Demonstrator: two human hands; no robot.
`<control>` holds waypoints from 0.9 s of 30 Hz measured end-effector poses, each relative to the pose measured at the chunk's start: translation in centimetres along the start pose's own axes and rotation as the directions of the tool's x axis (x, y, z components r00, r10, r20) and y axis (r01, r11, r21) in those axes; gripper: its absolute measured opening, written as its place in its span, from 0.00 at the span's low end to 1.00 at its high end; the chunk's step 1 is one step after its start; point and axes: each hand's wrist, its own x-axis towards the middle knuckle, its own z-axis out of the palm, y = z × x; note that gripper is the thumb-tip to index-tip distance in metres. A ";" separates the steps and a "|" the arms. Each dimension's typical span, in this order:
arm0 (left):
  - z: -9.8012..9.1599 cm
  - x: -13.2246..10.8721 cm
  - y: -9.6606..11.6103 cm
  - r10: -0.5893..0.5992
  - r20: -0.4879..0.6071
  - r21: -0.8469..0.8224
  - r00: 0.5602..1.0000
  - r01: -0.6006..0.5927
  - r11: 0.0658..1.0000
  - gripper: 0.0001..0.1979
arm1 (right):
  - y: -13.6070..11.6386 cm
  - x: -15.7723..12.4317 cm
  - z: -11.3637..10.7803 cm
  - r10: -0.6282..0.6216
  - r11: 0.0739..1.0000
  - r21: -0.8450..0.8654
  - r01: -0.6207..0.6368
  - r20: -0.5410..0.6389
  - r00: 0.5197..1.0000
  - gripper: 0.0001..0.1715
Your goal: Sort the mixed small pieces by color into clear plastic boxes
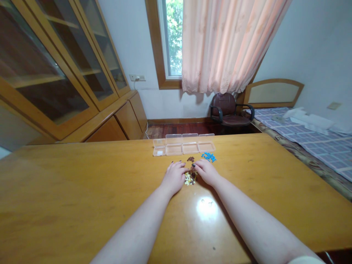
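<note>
A mixed pile of small yellow, pale and brown pieces [190,179] lies on the table between my hands. My left hand [174,177] rests flat on the wood at the pile's left side, fingers spread and the thumb side touching its edge. Over the pile's upper right edge, my right hand [206,171] has its fingers drawn together; whatever they pinch is too small to make out. Just beyond the fingertips is a little group of brown pieces [190,159]. Blue pieces [209,157] form a separate heap past my right hand.
Clear plastic boxes [174,149] with raised lids stand in a row behind the heaps, joined side by side. They are on a wooden table [110,190]. Beyond it are a brown armchair [229,110], a glass-door cabinet [63,66] and a bed [316,135].
</note>
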 end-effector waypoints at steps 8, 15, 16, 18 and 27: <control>0.3 0.1 -0.4 -0.005 -0.020 0.003 1.000 0.005 1.000 0.16 | -0.3 -0.1 0.0 -0.066 0.995 0.083 0.062 0.048 0.997 0.18; 0.3 0.2 -0.5 -0.056 -0.042 0.018 0.998 0.057 0.998 0.17 | -0.3 -0.1 0.0 -0.065 0.992 0.109 0.057 0.068 0.996 0.15; 0.3 0.2 -0.5 -0.071 -0.050 0.018 0.996 0.072 0.997 0.17 | -0.3 -0.1 0.0 -0.061 0.993 0.101 0.055 0.065 0.996 0.15; 0.2 0.2 -0.5 -0.086 -0.060 0.016 0.994 0.087 0.996 0.17 | -0.3 -0.1 0.0 -0.043 0.997 0.072 0.040 0.041 0.998 0.15; 0.3 0.1 -0.3 -0.035 -0.020 0.001 0.999 0.035 0.999 0.20 | -0.1 -0.1 -0.1 -0.018 1.000 0.005 0.018 -0.027 0.999 0.17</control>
